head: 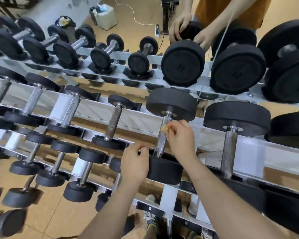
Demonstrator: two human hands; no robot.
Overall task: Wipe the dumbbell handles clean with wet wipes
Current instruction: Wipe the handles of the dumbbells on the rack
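A black dumbbell with a knurled steel handle [161, 137] lies across the middle tier of the rack [138, 120]. My right hand [180, 138] pinches a small, soiled wet wipe [164, 129] against the upper part of that handle. My left hand [135, 163] grips the near black head [164, 170] of the same dumbbell, fingers curled over its left edge. The far head [171, 103] sits on the rack's back rail.
More dumbbells fill all three tiers, small ones at left [113, 123], heavy ones at right [231, 140]. A mirror behind shows a person in an orange shirt [231, 9]. A white container [106, 17] stands on the floor in the reflection.
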